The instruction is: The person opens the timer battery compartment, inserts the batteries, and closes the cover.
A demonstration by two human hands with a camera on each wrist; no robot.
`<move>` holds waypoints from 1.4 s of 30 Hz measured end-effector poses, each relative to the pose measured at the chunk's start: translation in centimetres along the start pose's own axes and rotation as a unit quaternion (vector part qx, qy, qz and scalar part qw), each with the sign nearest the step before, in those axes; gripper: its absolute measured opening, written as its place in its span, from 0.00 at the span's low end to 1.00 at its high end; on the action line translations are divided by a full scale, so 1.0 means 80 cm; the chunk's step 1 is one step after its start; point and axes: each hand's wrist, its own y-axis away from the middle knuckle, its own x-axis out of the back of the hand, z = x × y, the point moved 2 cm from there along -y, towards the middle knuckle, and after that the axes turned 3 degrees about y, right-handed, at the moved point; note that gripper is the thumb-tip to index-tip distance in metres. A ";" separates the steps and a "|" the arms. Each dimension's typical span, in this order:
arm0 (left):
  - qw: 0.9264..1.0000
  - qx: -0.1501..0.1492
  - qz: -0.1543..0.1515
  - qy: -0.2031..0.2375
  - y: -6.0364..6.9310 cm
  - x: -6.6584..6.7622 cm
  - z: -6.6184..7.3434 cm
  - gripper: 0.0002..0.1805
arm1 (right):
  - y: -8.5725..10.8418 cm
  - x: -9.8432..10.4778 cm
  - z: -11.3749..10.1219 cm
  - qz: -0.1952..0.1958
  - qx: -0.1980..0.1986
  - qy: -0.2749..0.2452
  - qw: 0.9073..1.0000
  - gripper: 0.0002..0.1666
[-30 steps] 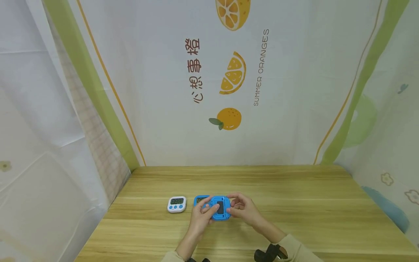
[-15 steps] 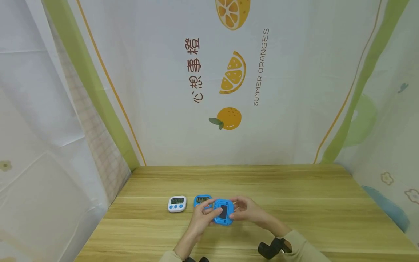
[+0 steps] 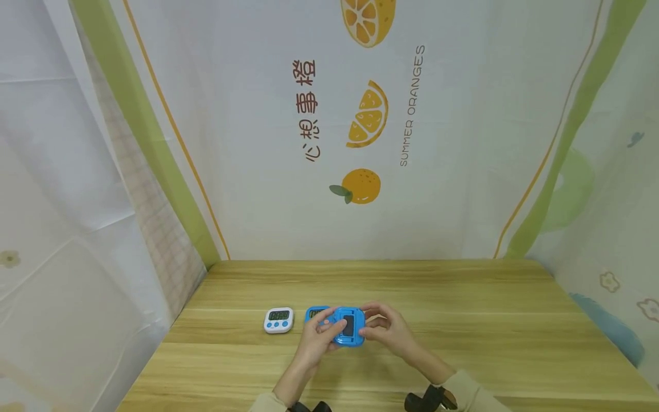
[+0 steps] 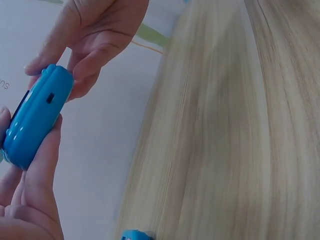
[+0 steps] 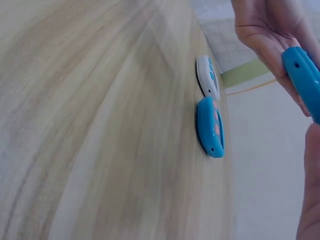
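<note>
Both hands hold a blue digital timer above the table, its back with a dark rectangular panel facing up in the head view. My left hand grips its left side, thumb lying on the back. At the right edge my right hand pinches it between thumb and bent fingers. The left wrist view has the held timer edge-on, showing a small dark slot. Just behind the left hand lies a second blue timer, partly covered; its orange buttons show on this timer in the right wrist view.
A white timer with blue buttons lies face up on the wooden table, left of the blue one. Behind the table hangs a white curtain printed with oranges. Black wrist cameras sit near the sleeves.
The held timer dipped and turned slightly half a second ago, uncovering more of the blue timer behind. Now both hands have raised it back and it covers that timer partly again.
</note>
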 end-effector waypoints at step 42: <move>0.999 -0.039 -0.010 -0.017 0.000 -0.005 0.001 0.29 | 0.001 0.003 0.005 -0.046 -0.145 -0.043 0.987 0.25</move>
